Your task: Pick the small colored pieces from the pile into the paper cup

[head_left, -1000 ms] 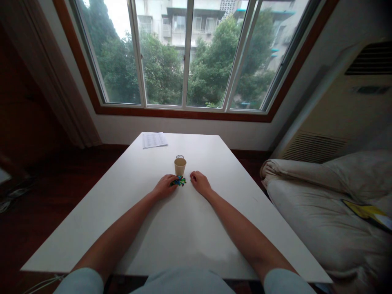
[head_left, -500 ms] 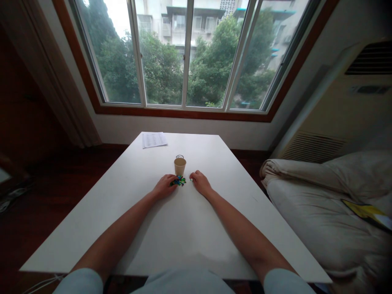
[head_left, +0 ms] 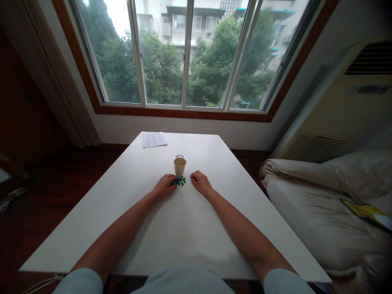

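A small heap of tiny beads (head_left: 180, 180), blue, green, yellow and dark, lies on the white table in front of a tan paper cup (head_left: 180, 166). The cup stands upright, its mouth showing. My left hand (head_left: 165, 185) rests at the left side of the heap, its thumb and fingers apart and curved around the beads' edge. To the right of the heap, apart from it, my right hand (head_left: 200, 182) is on the table with its fingers curled in and thumb tip close to them. What sits between those fingertips is too small to make out.
Behind the cup lies a small thin dark ring or loop (head_left: 179, 156). Printed sheets of paper (head_left: 154, 139) are at the table's far left corner. The white table (head_left: 183, 232) narrows toward the window. A couch with beige covering (head_left: 306, 204) stands to the right.
My right hand's fingers have curled slightly further in, and a small pale piece seen at their tips before is now mostly hidden. My left hand, the heap and the cup stay put.
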Action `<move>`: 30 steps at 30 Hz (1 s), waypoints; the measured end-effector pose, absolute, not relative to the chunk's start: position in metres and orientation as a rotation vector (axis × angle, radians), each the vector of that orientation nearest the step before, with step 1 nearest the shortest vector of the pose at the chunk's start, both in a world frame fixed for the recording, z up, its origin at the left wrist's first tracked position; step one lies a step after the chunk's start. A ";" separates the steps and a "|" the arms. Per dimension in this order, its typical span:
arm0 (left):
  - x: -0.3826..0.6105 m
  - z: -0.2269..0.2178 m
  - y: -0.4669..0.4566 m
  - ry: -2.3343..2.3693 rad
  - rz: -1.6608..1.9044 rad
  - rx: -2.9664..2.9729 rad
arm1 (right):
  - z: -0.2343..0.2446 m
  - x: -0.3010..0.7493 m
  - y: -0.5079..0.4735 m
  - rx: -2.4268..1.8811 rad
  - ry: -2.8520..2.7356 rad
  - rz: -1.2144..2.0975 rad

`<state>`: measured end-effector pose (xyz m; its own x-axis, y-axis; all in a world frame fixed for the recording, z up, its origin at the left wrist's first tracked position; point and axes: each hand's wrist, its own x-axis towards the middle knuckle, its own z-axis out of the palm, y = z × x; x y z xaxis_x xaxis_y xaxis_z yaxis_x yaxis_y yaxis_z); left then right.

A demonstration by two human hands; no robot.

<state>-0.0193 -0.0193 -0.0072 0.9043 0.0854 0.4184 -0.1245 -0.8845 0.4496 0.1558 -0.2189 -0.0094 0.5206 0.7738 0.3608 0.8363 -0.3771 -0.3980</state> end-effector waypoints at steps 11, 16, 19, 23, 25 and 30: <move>-0.020 -0.005 -0.020 -0.030 0.593 2.576 | -0.011 0.155 -0.218 -2.187 -1.408 -0.209; -0.020 -0.005 -0.019 -0.032 0.584 2.591 | -0.011 0.156 -0.219 -2.170 -1.356 -0.183; -0.020 -0.005 -0.019 -0.042 0.586 2.587 | -0.009 0.156 -0.220 -2.172 -1.317 -0.182; -0.020 -0.005 -0.019 -0.042 0.591 2.582 | -0.007 0.157 -0.222 -2.169 -1.313 -0.185; -0.019 -0.005 -0.019 -0.043 0.582 2.586 | -0.006 0.160 -0.224 -2.177 -1.305 -0.178; -0.020 -0.004 -0.019 -0.036 0.572 2.589 | -0.005 0.167 -0.228 -2.227 -1.303 -0.135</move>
